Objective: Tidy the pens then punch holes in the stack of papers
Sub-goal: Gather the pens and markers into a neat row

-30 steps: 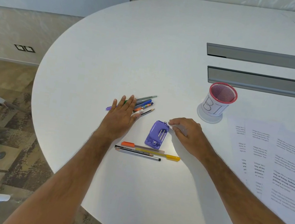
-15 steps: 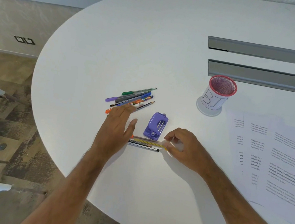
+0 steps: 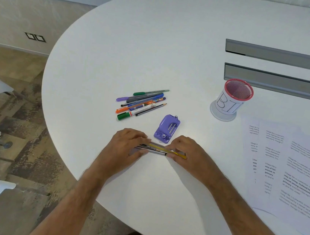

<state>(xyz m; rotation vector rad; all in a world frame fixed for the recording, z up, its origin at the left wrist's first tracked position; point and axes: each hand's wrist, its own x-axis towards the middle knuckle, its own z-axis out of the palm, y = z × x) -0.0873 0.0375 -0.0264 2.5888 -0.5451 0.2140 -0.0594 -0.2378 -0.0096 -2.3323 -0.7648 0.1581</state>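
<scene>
Left hand: our left hand [image 3: 126,145] pinches one end of a small bundle of thin pens [image 3: 155,149].
Right hand: our right hand [image 3: 187,153] pinches the other end — near the yellow cap.
Loose pens: a heap of coloured pens [image 3: 142,103] lies farther out on the white round table [image 3: 122,33].
Punch: the purple plastic hole punch [image 3: 167,128] sits just beyond the bundle.
Papers: printed white sheets [image 3: 291,176] lie spread to the right — the red-rimmed mesh cup [image 3: 232,100] stands beyond them.

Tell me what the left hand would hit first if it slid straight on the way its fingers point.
The left hand points right along the small pen bundle it is pinching, so it would most likely meet the right hand, gripping the bundle's other end. The purple hole punch sits just beyond that line, though depth is uncertain.
</scene>
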